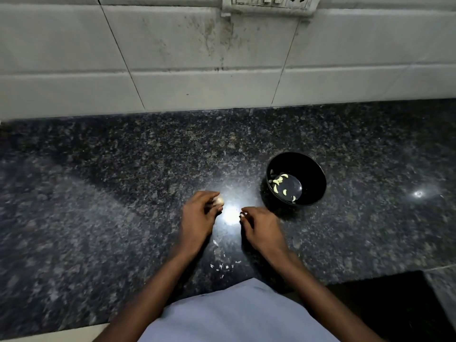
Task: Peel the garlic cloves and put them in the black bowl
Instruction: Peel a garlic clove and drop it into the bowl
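Observation:
My left hand (199, 215) grips a pale piece of garlic bulb (218, 200) at its fingertips, just above the dark granite counter. A short gap to the right, my right hand (259, 225) pinches a small whitish garlic clove (242, 215) between thumb and fingers. The black bowl (313, 174) stands on the counter right of and beyond my right hand. Several peeled garlic cloves (280, 181) lie on its bottom.
Bits of white garlic skin (222, 265) are scattered on the granite counter (98, 206) near its front edge, between my forearms. A tiled wall (197, 58) with a switch panel (269, 3) rises behind the counter. A dark opening lies at the lower right.

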